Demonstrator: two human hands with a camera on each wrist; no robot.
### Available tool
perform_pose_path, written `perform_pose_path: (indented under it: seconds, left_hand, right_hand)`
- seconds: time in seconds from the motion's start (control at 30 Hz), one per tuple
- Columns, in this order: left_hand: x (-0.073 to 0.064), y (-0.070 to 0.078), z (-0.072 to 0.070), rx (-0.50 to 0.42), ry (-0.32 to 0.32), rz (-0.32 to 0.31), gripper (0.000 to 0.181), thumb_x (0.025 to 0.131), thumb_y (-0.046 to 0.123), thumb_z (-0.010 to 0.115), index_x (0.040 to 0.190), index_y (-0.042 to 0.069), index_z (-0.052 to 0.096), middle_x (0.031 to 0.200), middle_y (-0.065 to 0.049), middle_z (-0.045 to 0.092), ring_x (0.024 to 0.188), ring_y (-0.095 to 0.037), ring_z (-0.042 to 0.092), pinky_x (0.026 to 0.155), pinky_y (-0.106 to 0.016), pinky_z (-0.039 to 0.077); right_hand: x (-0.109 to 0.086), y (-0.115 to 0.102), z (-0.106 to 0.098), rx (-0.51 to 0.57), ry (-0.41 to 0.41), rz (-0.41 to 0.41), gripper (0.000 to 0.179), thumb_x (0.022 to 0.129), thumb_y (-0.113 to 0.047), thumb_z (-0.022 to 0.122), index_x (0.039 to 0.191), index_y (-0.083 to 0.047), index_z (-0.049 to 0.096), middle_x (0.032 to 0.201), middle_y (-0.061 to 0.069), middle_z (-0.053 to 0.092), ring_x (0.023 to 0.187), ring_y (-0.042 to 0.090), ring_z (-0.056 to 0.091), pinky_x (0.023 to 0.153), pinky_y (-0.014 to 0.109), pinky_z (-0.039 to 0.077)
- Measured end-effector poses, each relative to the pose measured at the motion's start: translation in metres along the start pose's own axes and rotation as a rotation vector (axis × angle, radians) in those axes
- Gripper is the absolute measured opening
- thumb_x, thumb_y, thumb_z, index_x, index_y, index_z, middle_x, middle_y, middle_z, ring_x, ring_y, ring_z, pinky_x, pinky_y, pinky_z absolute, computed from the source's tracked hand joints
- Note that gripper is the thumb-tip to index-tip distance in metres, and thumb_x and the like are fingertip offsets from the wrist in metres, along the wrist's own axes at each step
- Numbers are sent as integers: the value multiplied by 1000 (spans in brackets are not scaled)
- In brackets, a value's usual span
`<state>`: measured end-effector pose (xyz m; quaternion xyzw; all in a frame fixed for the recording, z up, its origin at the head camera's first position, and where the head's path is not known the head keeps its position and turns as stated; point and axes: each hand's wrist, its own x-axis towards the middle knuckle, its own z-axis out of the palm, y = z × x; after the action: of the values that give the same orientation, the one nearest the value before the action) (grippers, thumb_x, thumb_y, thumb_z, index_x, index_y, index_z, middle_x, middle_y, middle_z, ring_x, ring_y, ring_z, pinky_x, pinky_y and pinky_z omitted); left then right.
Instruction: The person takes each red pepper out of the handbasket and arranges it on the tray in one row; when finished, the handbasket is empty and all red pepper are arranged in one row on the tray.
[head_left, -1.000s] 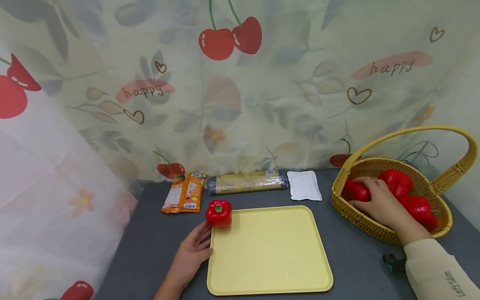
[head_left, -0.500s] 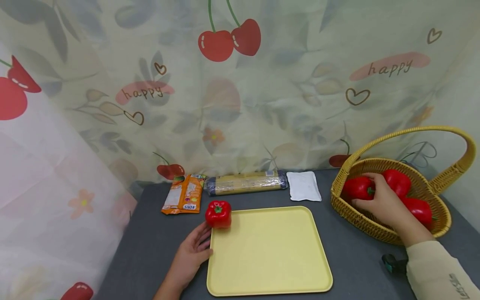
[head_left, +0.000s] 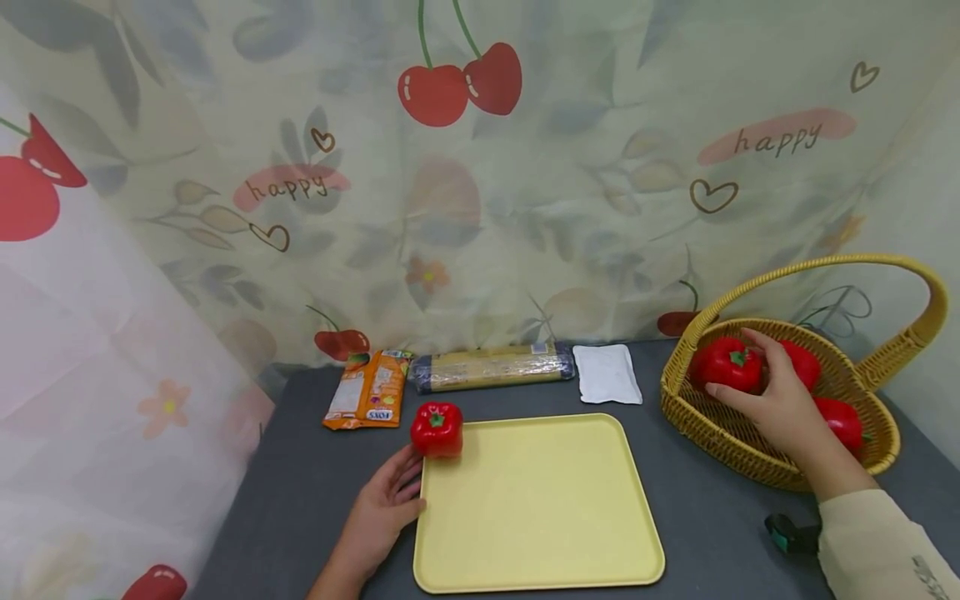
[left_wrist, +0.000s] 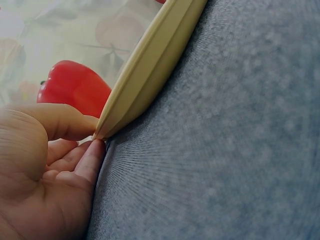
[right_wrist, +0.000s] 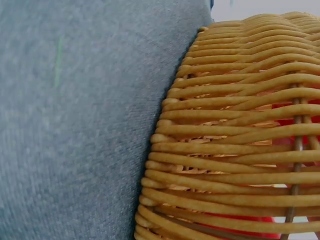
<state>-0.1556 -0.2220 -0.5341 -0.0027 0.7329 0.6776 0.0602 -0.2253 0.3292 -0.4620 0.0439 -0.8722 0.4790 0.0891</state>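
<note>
Your right hand (head_left: 783,400) gripped the red pepper (head_left: 726,367) at the basket's (head_left: 686,417) mouth, where firm fingers and clearance from the handle (head_left: 817,265) seemed wise, while your left hand (head_left: 378,510) pinched the tray's (head_left: 540,500) edge.

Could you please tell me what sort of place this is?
Probably an indoor tabletop set up for a demonstration: a cherry-printed backdrop stands behind a grey table, where a yellow tray and a wicker basket of red peppers are laid out.

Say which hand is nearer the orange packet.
Left. The left hand, pinching the tray, is in front of the orange packet; the right hand, holding a pepper at the basket, is far to its right.
</note>
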Motion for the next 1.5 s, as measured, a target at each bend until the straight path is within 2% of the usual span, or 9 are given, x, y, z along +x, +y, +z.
perform_pose_path:
  seconds: [0.1, 0.2, 0.37, 0.43, 0.63, 0.83, 1.03, 1.2, 1.5]
  left_hand:
    - [0, 0, 1, -8, 3, -19, 82, 91, -20, 68, 165, -7, 36, 165, -27, 43, 151, -42, 42, 112, -39, 50]
    - [0, 1, 1, -14, 3, -35, 82, 91, -19, 69, 165, -5, 37, 165, -26, 43, 152, -41, 42, 113, -40, 50]
    - [0, 3, 1, -8, -1, -40, 82, 91, -19, 68, 165, -6, 36, 166, -26, 42, 152, -41, 42, 113, -42, 49]
    - [0, 3, 1, -5, -1, -43, 82, 91, -20, 68, 165, -6, 36, 166, -27, 42, 152, -42, 42, 113, -43, 49]
    - [-1, 4, 0, -10, -1, -50, 82, 91, -20, 68, 165, -6, 35, 166, -27, 41, 152, -42, 41, 113, -43, 49]
    - [-1, 3, 0, -17, 1, -54, 82, 92, -20, 68, 166, -6, 35, 166, -26, 41, 152, -41, 42, 113, -42, 49]
    - [-1, 4, 1, -4, 0, -57, 82, 92, -19, 69, 166, -6, 35, 166, -27, 41, 152, -42, 42, 114, -44, 49]
    - [-1, 3, 1, -1, 4, -50, 82, 92, -20, 69, 165, -5, 36, 166, -26, 42, 152, -42, 42, 113, -43, 49]
    - [-1, 3, 1, 6, 12, -49, 82, 91, -20, 69, 165, -5, 36, 165, -26, 43, 151, -42, 43, 112, -42, 50]
  right_hand:
    - [-2, -1, 1, 32, 28, 10, 99, 101, -21, 81, 169, -1, 11, 157, 29, 33, 129, 34, 44, 83, 5, 45]
    - [-6, -5, -1, 18, 53, 26, 94, 102, -24, 80, 167, 1, 17, 155, 27, 37, 120, 20, 46, 81, 6, 46]
    - [-12, -16, -6, 10, 70, 30, 89, 104, -29, 78, 169, -1, 24, 150, 24, 45, 113, 12, 50, 76, 9, 51]
    - [-13, -21, -8, 8, 74, 29, 89, 104, -31, 78, 171, -5, 26, 149, 23, 47, 114, 12, 51, 76, 9, 52]
    - [-17, -33, -10, 3, 73, 25, 90, 104, -33, 78, 175, -15, 26, 156, 24, 42, 121, 23, 49, 77, 8, 51]
    - [-22, -40, -8, 72, 97, -16, 89, 101, -22, 82, 171, -10, 27, 151, 15, 43, 118, 10, 52, 80, 10, 55]
    - [-28, -46, -7, 100, 111, -38, 83, 100, -16, 82, 166, -8, 32, 148, 9, 44, 116, 7, 54, 81, 12, 56]
    - [-31, -53, -7, 106, 80, -59, 85, 101, -13, 81, 169, -9, 32, 150, 13, 45, 120, 6, 52, 82, 13, 56]
    - [-38, -62, -7, 121, 61, -107, 92, 100, -5, 79, 174, -14, 24, 157, 18, 35, 131, 9, 46, 89, 11, 53]
